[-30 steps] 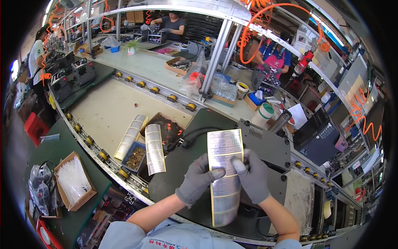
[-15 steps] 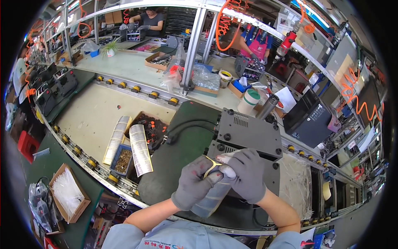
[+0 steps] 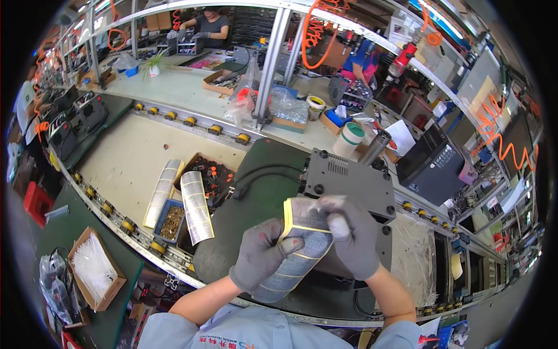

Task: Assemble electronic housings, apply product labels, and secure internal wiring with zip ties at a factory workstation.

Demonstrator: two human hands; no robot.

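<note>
A long strip of silver-grey labels (image 3: 290, 264) with yellow edging hangs in front of me, its upper end bent over. Gripping its left edge is my left hand (image 3: 261, 250), in a grey glove, thumb on the front. My right hand (image 3: 351, 235), also gloved, is closed at the strip's upper right corner; motion smears its fingertips, and any small piece between them cannot be made out. Behind the hands, two dark grey metal-cased units (image 3: 349, 180) with round black feet sit on the green mat (image 3: 267, 154). The nearer unit is largely hidden by my hands and the strip.
Left of the mat are two more label strips (image 3: 197, 206), a blue bin of small screws (image 3: 172, 222) and a box of black and orange parts (image 3: 212, 177). A carton of white cable ties (image 3: 93, 267) lies lower left. Roller rails (image 3: 125, 224) edge the bench. Co-workers sit across.
The strip's upper end has come up into view between my hands. My right hand has shifted slightly right, while my left has moved a little left and down along the strip's edge.
</note>
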